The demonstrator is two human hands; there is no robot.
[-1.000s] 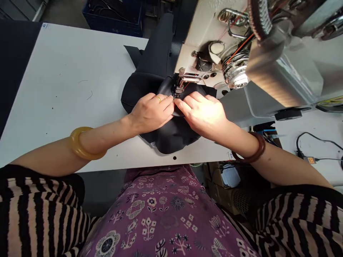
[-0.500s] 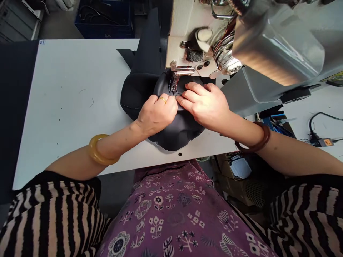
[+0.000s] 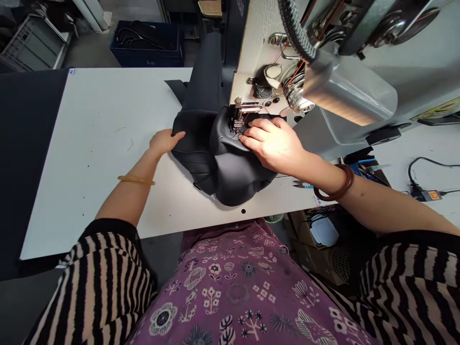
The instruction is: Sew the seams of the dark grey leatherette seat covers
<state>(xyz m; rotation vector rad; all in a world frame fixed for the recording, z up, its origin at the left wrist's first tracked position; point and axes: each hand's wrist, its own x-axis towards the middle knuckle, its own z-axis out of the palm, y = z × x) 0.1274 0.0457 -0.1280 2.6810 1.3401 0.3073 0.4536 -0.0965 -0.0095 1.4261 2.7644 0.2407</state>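
So, what just changed?

The left hand (image 3: 164,143) has moved away from the needle area. Earlier it sat beside the right hand at the presser foot. Now it lies open at about 9 o'clock from the foot, fingers spread, with the fingertips touching the outer edge of the black padded cover (image 3: 233,177). It doesn't seem to be gripping anything.

And the right hand (image 3: 271,146)?

Much where it was: open and palm down, its fingers flat on the cover just below the presser foot (image 3: 237,118). It's pressing, not pinching.

Where does the cover sit now?

Its near part lies under the foot and bulges in dark folds on the white surface (image 3: 108,143). The long end runs off toward 12 o'clock, behind the machine. With the left hand gone, a stitched seam shows across the padding at about 10 o'clock from the foot.

What's farther out?

The sewing machine (image 3: 268,62) rises at 1 o'clock, with orange thread running by its tension discs (image 3: 293,93). Small snips (image 3: 302,184) lie on the surface at about 4 o'clock. Beyond the surface at 11 o'clock, a blue crate (image 3: 146,43) sits on the floor, holding dark cables.
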